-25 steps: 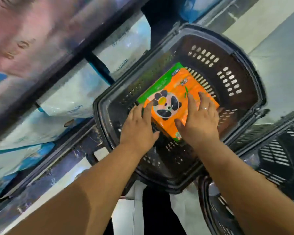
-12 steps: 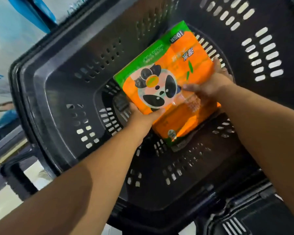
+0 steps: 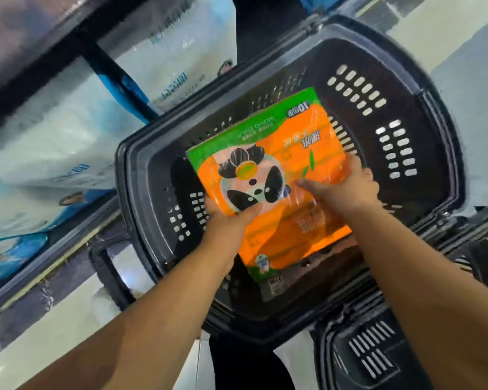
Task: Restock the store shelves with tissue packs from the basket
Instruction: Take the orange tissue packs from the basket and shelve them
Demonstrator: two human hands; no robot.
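Note:
An orange and green tissue pack (image 3: pixel 276 153) with a panda print is held tilted above the black plastic basket (image 3: pixel 141 175). My left hand (image 3: pixel 228 220) grips its near left corner, thumb on the panda face. My right hand (image 3: pixel 347 187) grips the pack's right edge, thumb across the front and fingers behind it. The basket's floor under the pack is mostly hidden.
Shelves (image 3: pixel 48 254) at the left hold large white and blue tissue packs (image 3: pixel 59 139). A second black basket (image 3: pixel 369 358) sits at the lower right. Pale floor (image 3: pixel 440 26) shows at the upper right, beyond the basket.
Both hands have closed on the pack and lifted it off the basket floor toward me. The view has pulled back, so the shelves show again at the left.

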